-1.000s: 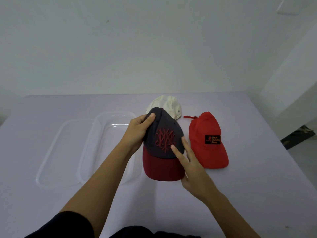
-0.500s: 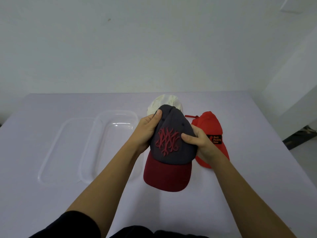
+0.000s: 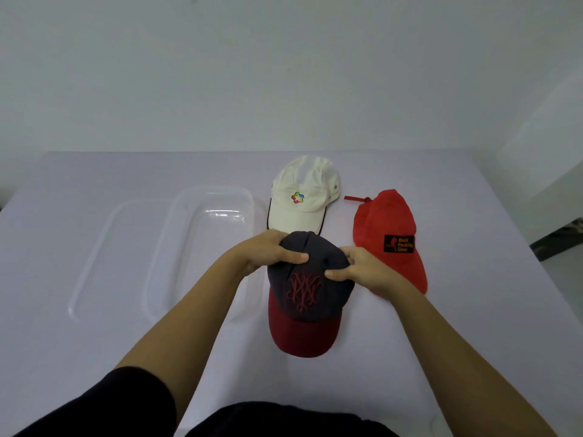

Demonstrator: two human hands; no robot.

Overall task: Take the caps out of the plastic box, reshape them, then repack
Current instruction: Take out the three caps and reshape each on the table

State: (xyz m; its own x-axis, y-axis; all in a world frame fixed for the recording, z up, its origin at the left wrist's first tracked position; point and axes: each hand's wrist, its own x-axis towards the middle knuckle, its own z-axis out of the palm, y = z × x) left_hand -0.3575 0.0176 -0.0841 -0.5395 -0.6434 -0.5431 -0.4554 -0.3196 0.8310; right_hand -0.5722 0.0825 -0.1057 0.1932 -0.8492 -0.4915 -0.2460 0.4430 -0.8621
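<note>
On the white counter (image 3: pixel 473 342) sits the clear plastic box (image 3: pixel 217 191), with its lid (image 3: pixel 120 257) lying just to its left. To the box's right lie a red cap (image 3: pixel 391 234) and a white cap (image 3: pixel 303 197). Nearer the person is the navy cap (image 3: pixel 310 298), with the left hand (image 3: pixel 268 253) and right hand (image 3: pixel 362 268) each in a tight grip, pinching its crown.

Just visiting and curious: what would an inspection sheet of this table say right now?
Surface: pale lilac table.
Job's things: clear plastic box, no caps inside; clear lid left of it; white cap with coloured logo and red cap with black patch lying on table; dark grey cap with maroon brim held.
Clutter: nothing seen.
Hands: left hand and right hand both grip dark cap's crown.
Cables: nothing seen.
Surroundings: plain white wall behind.
</note>
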